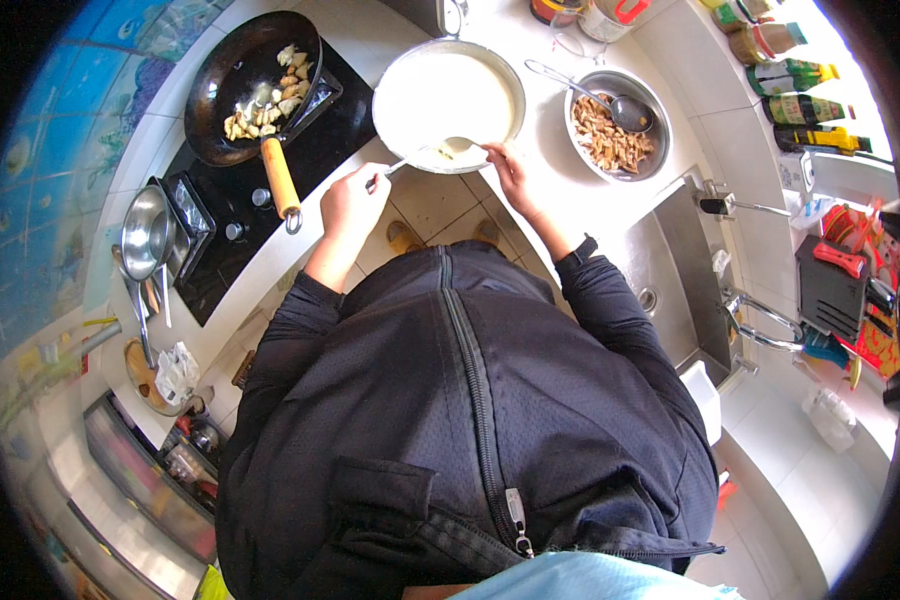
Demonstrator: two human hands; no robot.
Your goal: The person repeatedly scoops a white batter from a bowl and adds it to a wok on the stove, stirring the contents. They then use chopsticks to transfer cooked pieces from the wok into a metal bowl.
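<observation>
My left hand (354, 201) grips a thin metal utensil (403, 161) at the near left rim of a large metal bowl (520, 112). The kind of utensil is hard to tell. A pale, creamy liquid (446, 90) fills the bowl. My right hand (520, 182) pinches a metal spoon (459, 144) by its handle over the bowl's near edge. The tips of the two utensils come close together there, and small darker bits show in or near the spoon. To the right, a steel bowl (664, 120) holds chopped brown pieces (607, 135) and a ladle (630, 112).
At left a wok (214, 90) with pale chunks of food sits on a black gas hob (360, 112), its wooden handle (280, 176) pointing toward me. A steel ladle (146, 225) lies nearer. The sink (637, 255) is at right, with sauce bottles (795, 79) beyond.
</observation>
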